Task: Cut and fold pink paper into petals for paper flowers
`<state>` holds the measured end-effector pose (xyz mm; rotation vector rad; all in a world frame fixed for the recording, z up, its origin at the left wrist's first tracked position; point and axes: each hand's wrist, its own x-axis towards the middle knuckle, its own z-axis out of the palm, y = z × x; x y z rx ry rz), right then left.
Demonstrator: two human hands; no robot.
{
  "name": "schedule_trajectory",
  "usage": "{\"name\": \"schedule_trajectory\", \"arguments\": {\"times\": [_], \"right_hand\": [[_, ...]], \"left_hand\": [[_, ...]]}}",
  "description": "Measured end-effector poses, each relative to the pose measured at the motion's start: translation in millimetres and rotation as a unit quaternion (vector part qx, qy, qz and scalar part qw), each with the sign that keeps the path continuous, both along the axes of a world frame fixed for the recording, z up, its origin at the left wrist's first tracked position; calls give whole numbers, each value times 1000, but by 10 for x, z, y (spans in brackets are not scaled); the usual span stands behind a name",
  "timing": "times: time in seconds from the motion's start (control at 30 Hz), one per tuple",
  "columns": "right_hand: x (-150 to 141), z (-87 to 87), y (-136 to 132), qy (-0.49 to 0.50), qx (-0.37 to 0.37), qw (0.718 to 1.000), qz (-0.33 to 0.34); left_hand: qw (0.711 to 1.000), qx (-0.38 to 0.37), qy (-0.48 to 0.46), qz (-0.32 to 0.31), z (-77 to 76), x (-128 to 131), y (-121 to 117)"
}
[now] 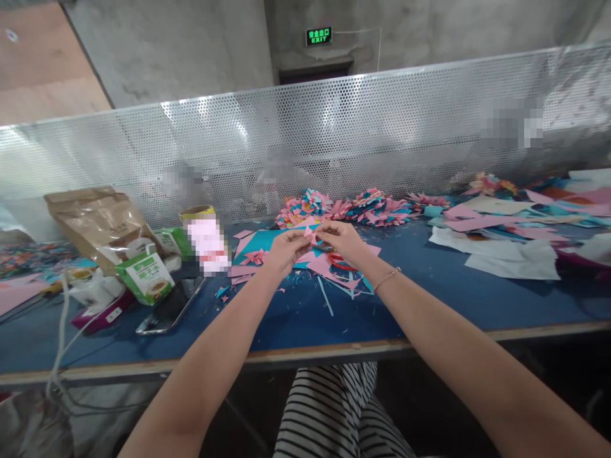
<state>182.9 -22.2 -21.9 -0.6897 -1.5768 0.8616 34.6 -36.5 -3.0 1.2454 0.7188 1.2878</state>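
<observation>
Between my two hands is a small pink paper flower (311, 235) with pointed petals, held up over the blue table. My left hand (289, 250) pinches its left side between thumb and fingers. From the right, my right hand (344, 242) pinches the opposite side. Below the right hand lie red-handled scissors (340, 261), partly covered by hand and paper. A pink cut-paper flower (256, 257) rests just left of my left hand. Blue paper (260, 240) and pink sheets (321, 266) lie under and around both hands, with thin cut strips and scraps nearby.
Layered pink and blue paper flowers (377, 208) line the back by a perforated metal screen (324, 121). A phone (172, 306), a green-white box (146, 278) and a brown paper bag (102, 222) stand left. White tissues (513, 259) and paper sheets (487, 222) lie right.
</observation>
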Motion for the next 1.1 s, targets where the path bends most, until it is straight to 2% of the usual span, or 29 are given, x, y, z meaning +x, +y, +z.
{"name": "schedule_trajectory", "arguments": {"times": [0.43, 1.1], "right_hand": [[-1, -20, 25, -22, 14, 1000, 2], [-30, -71, 71, 30, 8, 999, 10]], "left_hand": [[1000, 5, 20, 10, 15, -9, -8], [1000, 10, 14, 8, 13, 2, -18]]}}
